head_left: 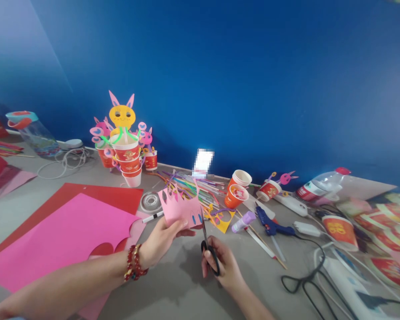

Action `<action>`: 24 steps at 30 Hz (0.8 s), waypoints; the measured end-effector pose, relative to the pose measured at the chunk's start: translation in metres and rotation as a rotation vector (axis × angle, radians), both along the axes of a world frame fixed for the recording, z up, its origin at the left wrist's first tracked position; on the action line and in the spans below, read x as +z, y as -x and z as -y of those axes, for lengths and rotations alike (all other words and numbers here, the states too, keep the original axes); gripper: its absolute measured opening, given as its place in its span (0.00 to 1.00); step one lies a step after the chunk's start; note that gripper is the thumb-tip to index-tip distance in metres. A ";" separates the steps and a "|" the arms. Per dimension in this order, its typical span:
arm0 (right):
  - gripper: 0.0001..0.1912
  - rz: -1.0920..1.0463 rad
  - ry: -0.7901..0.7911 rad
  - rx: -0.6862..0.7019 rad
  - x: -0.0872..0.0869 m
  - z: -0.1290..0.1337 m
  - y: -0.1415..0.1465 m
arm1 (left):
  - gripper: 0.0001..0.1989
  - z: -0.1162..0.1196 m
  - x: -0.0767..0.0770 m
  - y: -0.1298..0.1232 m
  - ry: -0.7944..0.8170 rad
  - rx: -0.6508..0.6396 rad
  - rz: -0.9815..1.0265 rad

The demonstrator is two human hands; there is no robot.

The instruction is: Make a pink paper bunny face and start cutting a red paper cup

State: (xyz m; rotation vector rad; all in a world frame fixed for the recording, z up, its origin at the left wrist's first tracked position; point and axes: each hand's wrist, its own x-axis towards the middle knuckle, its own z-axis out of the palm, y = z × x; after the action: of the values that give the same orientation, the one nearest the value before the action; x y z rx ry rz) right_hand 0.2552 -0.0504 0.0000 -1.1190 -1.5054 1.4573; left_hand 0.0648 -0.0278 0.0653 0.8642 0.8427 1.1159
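L grip [168,234] pinches the pink paper pc [183,208] by its lower edge, held up over the table [166,286] w/ the jagged side up; R grip [222,258], just R of it, is wrapped around the scissors [205,235], blades pointing up at the paper's R edge, can't tell if touching. Tape roll [151,202] and marker [152,217] lie near L grip, just beyond & to its L, purple glue stick [243,221] beyond & R of R grip, blue glue gun [270,226] farther R.
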 end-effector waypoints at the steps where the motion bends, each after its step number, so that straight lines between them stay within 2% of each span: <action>1: 0.29 0.005 -0.002 0.001 0.000 0.000 0.000 | 0.16 0.000 0.000 0.000 -0.003 -0.004 -0.005; 6: 0.29 0.019 -0.018 0.012 0.000 -0.001 -0.001 | 0.19 -0.002 0.001 0.001 -0.015 -0.017 -0.032; 14: 0.28 0.024 -0.021 0.025 0.000 -0.001 -0.003 | 0.15 -0.003 0.000 0.003 -0.027 0.017 -0.036; 24: 0.28 0.016 0.002 0.047 0.001 -0.004 -0.006 | 0.12 -0.012 -0.013 0.011 -0.139 -0.067 -0.050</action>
State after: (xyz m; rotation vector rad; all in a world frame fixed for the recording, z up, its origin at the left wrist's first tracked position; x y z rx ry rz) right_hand 0.2615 -0.0459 0.0012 -1.1051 -1.5511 1.4856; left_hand 0.0539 -0.0155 0.0525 1.0324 0.7786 1.1068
